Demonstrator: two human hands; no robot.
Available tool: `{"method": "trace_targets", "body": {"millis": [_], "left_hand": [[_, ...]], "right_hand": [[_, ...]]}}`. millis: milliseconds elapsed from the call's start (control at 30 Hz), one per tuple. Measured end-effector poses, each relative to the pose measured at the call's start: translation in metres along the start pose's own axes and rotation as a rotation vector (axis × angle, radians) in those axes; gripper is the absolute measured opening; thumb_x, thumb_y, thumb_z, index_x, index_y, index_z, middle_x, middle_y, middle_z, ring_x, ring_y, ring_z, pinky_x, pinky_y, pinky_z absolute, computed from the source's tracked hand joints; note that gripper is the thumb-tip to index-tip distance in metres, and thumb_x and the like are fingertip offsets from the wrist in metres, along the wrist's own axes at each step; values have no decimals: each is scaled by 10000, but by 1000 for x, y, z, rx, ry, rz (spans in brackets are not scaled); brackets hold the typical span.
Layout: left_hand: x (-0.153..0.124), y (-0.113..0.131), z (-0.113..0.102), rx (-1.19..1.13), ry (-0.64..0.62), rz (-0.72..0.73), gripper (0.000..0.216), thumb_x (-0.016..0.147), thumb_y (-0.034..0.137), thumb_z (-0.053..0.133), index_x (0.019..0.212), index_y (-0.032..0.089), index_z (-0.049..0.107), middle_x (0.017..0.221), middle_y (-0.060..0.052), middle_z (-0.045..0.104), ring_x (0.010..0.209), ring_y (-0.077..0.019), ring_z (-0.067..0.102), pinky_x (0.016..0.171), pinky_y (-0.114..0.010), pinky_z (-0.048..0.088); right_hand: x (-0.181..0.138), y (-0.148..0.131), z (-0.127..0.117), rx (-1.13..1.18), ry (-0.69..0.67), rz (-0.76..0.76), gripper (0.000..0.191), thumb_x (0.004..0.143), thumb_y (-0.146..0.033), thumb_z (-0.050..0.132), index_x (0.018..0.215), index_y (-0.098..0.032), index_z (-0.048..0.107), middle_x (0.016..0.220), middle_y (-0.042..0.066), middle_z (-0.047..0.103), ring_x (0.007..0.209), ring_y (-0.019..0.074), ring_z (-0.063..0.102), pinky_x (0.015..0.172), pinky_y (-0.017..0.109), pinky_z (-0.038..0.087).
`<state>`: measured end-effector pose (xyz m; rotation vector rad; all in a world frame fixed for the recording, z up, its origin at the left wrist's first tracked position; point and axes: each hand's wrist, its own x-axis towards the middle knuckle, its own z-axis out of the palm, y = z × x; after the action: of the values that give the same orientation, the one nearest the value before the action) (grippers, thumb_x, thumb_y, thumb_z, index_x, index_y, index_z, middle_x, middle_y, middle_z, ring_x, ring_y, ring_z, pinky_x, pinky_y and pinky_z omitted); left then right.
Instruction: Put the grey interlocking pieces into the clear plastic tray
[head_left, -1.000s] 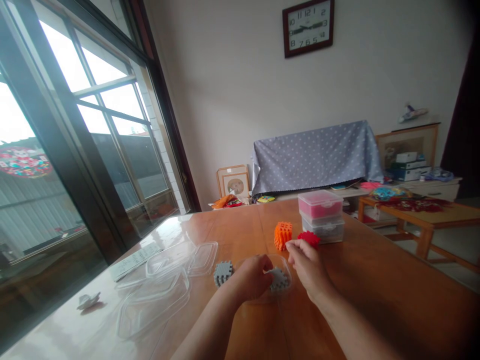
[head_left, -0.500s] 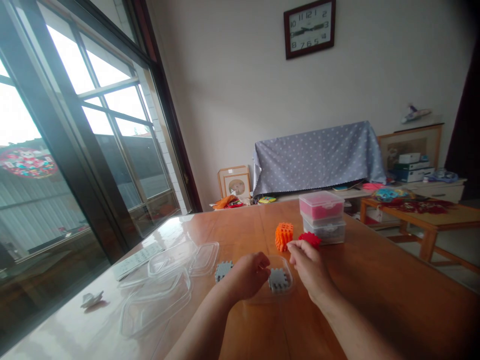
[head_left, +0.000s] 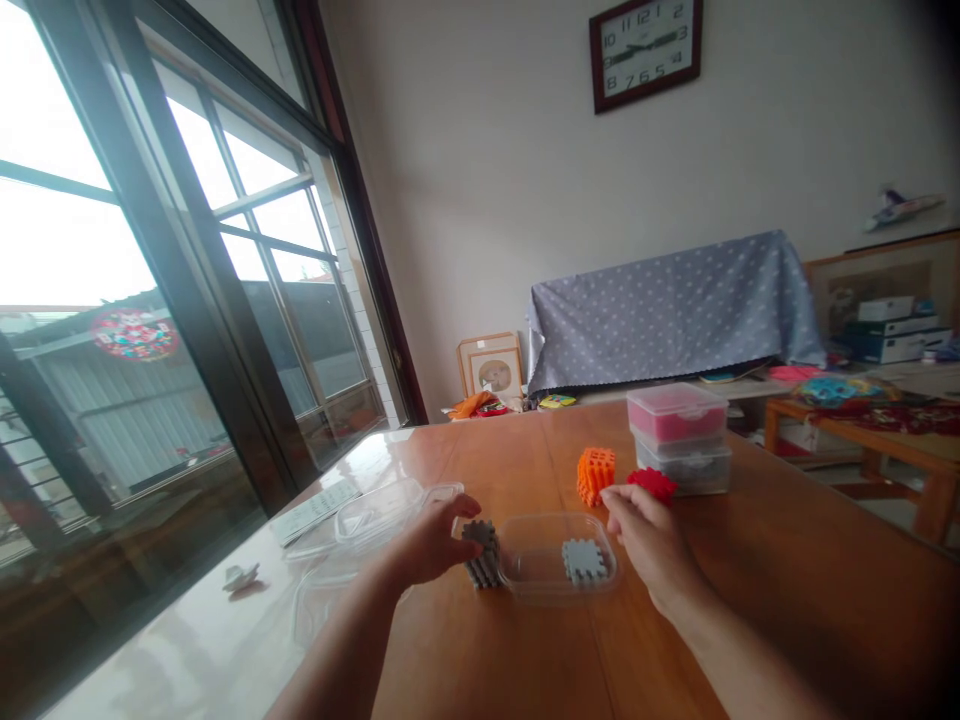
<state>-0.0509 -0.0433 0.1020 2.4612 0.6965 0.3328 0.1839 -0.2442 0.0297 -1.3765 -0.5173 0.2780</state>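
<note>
My left hand (head_left: 431, 542) is spread, thumb and fingers apart, at the left side of a stack of grey toothed-edge tiles (head_left: 482, 556). Whether its fingertips touch the stack I cannot tell. To the right of the stack is a clear plastic container (head_left: 534, 572) with grey tiles (head_left: 585, 561) in its right end. My right hand (head_left: 646, 535) hovers past the container's right end with thumb and fingers pinched together; anything between them is too small to make out. Just beyond its fingertips stands an orange stack of toothed tiles (head_left: 597, 476), and red tiles (head_left: 654, 485) show behind the knuckles.
Two stacked lidded boxes (head_left: 681, 442) stand at the back right, the upper one holding something pink. Clear plastic lids or trays (head_left: 375, 520), a printed sheet (head_left: 319, 512) and a small grey object (head_left: 241, 577) lie on the left of the wooden table (head_left: 495, 660).
My left hand has moved left from above the container to the grey stack, and its fingers have opened. My right hand keeps its pinch near the orange stack. The view has shifted left.
</note>
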Motion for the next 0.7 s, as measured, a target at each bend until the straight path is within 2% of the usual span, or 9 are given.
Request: {"method": "trace_targets", "body": {"millis": [233,433,500,700], "left_hand": [[0,-4,4,4,15,9,405,684,133,781,1071,208,689,1182,-100,697,1120,-310,635,980,-442,491],[4,12,8,104,197,134,342,727,210,793,1054,226,696,1103,-51,726,1102,-270,636,994,-382,476],[7,26,18,103,191,189,306,758,245,784,1051,239,697,1069,-32,737,1055,-247,647,964,-357,479],[22,65,68,51,29,272,279,743,244,785,1010,245,707,1052,-18,740,991,-229,647,867,-314,495]], "right_hand": [[0,1,-1,-5,16,4,424,769,-596,671,883,-187,670,576,-26,564,612,172,540,624,303,404],[1,4,1,1,1,-6,402,794,-583,669,876,-189,666,576,-28,564,593,160,526,599,288,388],[1,4,1,8,-3,0,400,801,-580,667,884,-189,662,576,-30,561,590,159,522,591,284,385],[-1,-1,0,10,30,5,391,798,-580,666,876,-196,663,591,-31,562,612,163,529,607,279,396]]}}
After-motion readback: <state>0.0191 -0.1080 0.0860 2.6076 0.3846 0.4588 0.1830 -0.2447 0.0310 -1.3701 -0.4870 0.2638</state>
